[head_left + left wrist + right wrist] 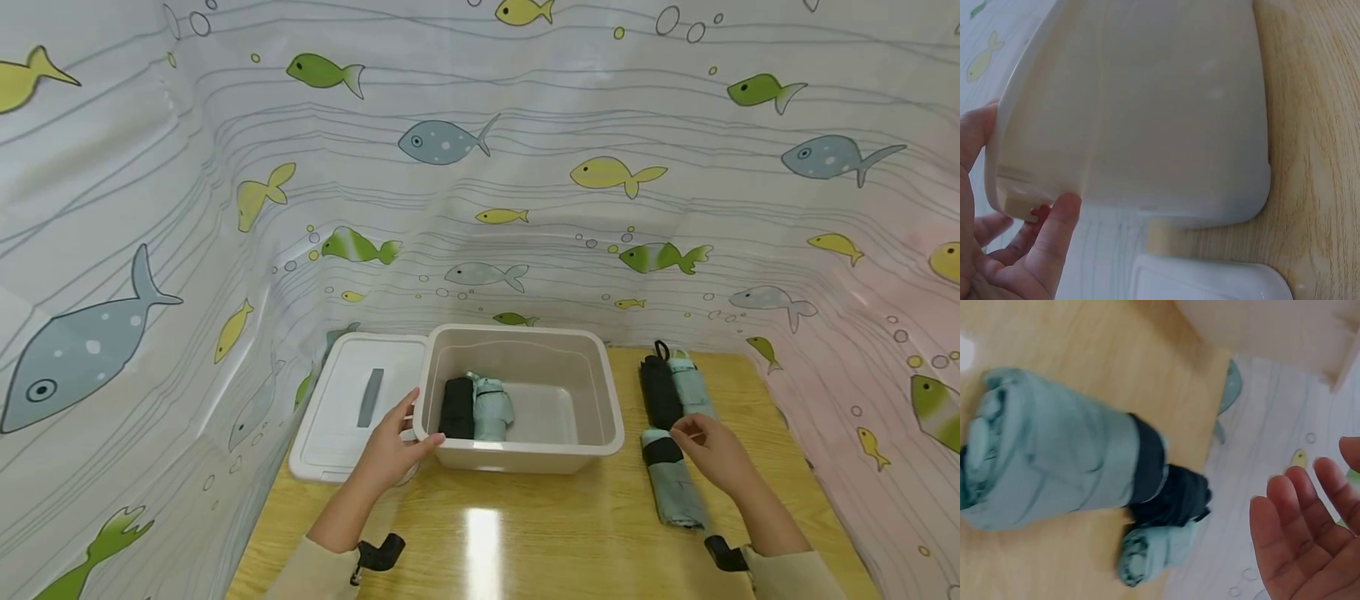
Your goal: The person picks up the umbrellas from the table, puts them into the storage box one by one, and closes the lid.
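A cream storage bin point(525, 448) stands mid-table. My left hand point(393, 446) grips its front left corner, thumb on the front rim and fingers round the left side; the left wrist view shows the bin's wall point(1172, 112) beside that hand. Inside, at the left, lie a black folded umbrella point(457, 410) and a pale green one point(491, 410). To the right of the bin, my right hand point(712, 457) hovers by the top end of a grey-green folded umbrella point(677, 492) with a dark band. In the right wrist view its fingers point(1291, 522) are loosely bent, holding nothing.
Behind the grey-green umbrella lie a black folded umbrella point(660, 392) with a wrist loop and a pale green one point(692, 385). A white lid point(330, 417) with a grey handle lies left of the bin. Fish-patterned sheeting point(525, 192) surrounds the wooden table point(570, 525).
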